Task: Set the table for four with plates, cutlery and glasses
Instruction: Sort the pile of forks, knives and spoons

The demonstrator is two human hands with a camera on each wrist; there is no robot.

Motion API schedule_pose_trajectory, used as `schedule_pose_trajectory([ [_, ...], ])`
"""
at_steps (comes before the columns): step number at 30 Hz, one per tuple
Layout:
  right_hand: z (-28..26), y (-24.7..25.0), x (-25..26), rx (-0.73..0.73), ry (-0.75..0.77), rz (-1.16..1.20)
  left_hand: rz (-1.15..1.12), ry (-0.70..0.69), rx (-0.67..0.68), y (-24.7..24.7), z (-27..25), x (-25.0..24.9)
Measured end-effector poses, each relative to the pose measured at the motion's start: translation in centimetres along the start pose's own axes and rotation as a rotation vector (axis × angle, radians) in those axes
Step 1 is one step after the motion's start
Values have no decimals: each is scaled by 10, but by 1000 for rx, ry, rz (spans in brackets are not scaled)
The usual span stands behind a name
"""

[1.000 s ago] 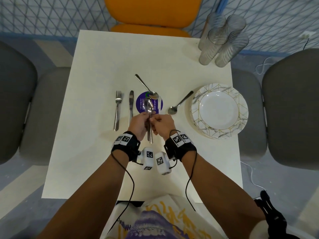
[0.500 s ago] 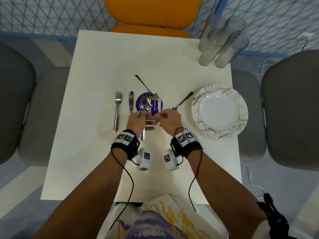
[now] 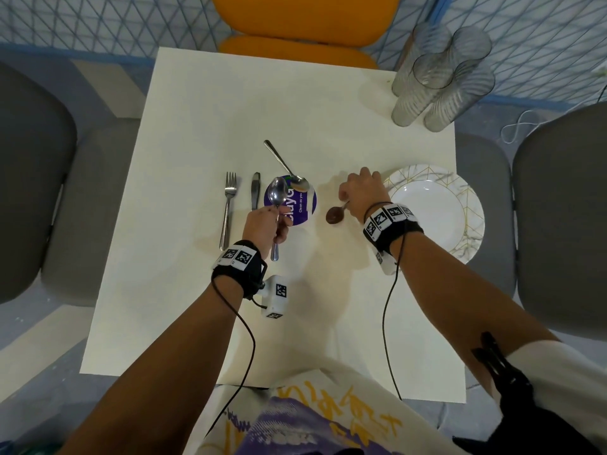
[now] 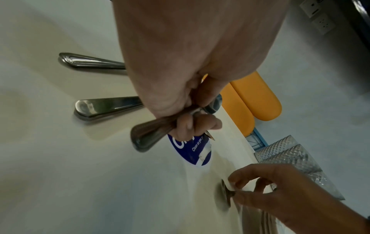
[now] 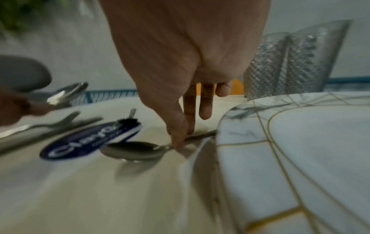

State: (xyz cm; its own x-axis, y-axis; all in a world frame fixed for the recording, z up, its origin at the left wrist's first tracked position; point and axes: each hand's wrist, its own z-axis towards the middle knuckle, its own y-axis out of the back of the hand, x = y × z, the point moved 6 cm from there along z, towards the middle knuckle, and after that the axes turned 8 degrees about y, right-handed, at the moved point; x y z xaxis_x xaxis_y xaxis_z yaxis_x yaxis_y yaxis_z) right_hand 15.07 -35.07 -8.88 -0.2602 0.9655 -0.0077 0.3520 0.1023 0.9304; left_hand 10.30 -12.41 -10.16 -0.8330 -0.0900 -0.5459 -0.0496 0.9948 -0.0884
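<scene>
My left hand [image 3: 277, 224] grips a spoon [image 3: 277, 195] by its handle, bowl pointing away, just above the table; the left wrist view shows the fingers [image 4: 188, 126] curled round that handle [image 4: 148, 134]. My right hand [image 3: 348, 200] pinches the neck of a second spoon [image 3: 335, 215] lying beside the stack of plates [image 3: 460, 205]; in the right wrist view the thumb [image 5: 176, 139] is on the neck behind the bowl [image 5: 134, 150]. A third spoon [image 3: 284, 164], a fork [image 3: 228, 208] and a knife [image 3: 255, 195] lie on the table. Several glasses [image 3: 440, 77] stand at the far right corner.
A round purple sticker [image 3: 302, 205] marks the centre of the white table [image 3: 197, 126]. An orange chair [image 3: 305, 24] stands at the far side, and grey chairs [image 3: 29, 178] flank left and right. The plates [image 5: 300, 142] sit close to my right hand.
My hands were together over one spoon at the centre. They have parted: the left keeps that spoon, and the right moved right and took hold of the spoon by the plates.
</scene>
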Motion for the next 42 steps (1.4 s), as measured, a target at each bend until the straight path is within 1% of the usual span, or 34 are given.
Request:
schedule_pose_trajectory([
  [4,7,-1,1,0,34,10,-1,-20,8,-3,1,-7],
  [8,10,0,-1,-21,47,159,-22,-14,16,-4,1,-9],
  [10,9,7,-4,-94,-4,335,-35,-8,13,-5,0,-11],
  [13,0,26,-7,-305,-135,730,-69,-30,36,-8,-2,-15],
  [15,-10,37,1,-402,-203,906,-69,-64,41,-10,-3,-18],
  [17,-17,37,15,-419,-270,1113,-78,-78,41,-12,-3,-18],
  [19,-20,26,34,-376,-329,1321,-84,-82,57,-16,-3,-18],
  [21,-25,14,51,-335,-383,1412,-72,-88,82,-21,-7,-17],
  [23,-28,7,64,-316,-429,1430,-54,-97,96,-24,-9,-15],
  [27,-35,-2,76,-339,-516,1418,-42,-82,116,-25,-15,-8],
  [31,-40,-4,84,-335,-532,1484,-70,-65,148,-24,-18,-4],
  [33,-41,3,85,-368,-509,1466,-95,-49,173,-23,-18,-2],
  [36,-37,14,84,-432,-419,1330,-108,-22,213,-21,-18,-3],
  [38,-33,18,87,-433,-342,1250,-92,-17,216,-18,-18,-5],
  [40,-29,21,89,-396,-283,1168,-64,-21,199,-14,-16,-7],
  [42,-23,24,88,-385,-239,1170,-37,-45,182,-10,-12,-11],
])
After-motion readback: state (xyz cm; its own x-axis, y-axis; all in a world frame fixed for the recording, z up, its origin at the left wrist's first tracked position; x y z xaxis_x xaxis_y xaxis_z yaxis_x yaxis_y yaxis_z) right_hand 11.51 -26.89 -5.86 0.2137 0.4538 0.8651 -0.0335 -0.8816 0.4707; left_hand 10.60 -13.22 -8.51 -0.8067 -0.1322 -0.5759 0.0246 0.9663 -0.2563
